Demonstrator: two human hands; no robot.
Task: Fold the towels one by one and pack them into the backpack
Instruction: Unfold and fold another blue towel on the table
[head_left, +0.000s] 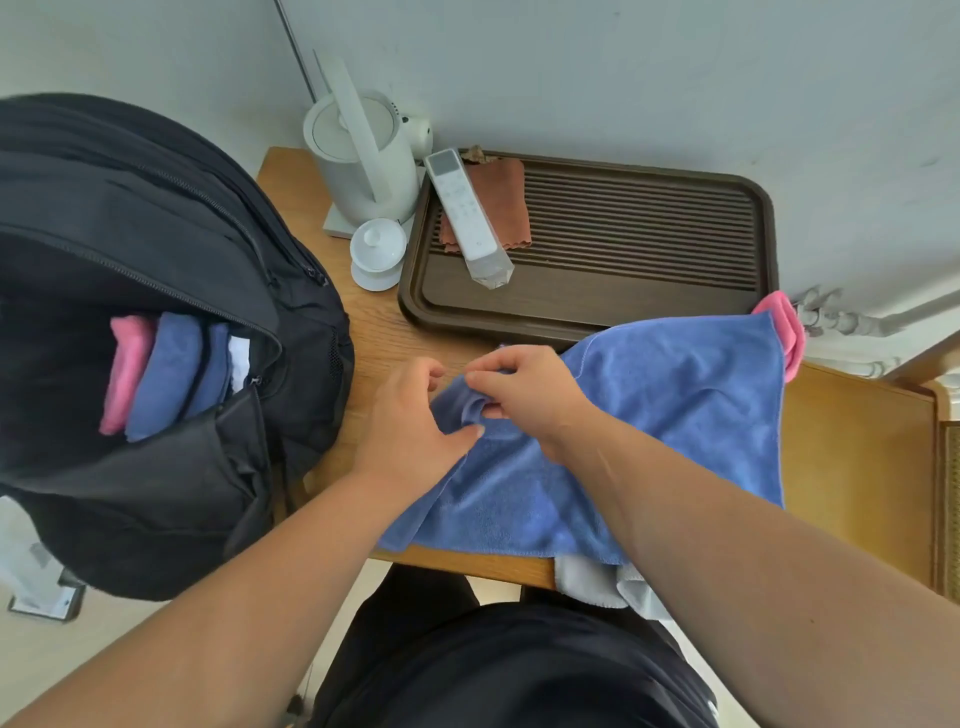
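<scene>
Head view: folded towels (156, 374) are packed in the backpack (130, 218) at nine o'clock; the unfolded blue towel (675, 405) is pinched by left hand (410, 431) and right hand (524, 395)

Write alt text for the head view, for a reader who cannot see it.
The left grip and right grip pinch a bunched corner of a blue microfibre towel spread on a light wooden table. At left, an open black fabric backpack holds folded pink and blue towels.
</scene>
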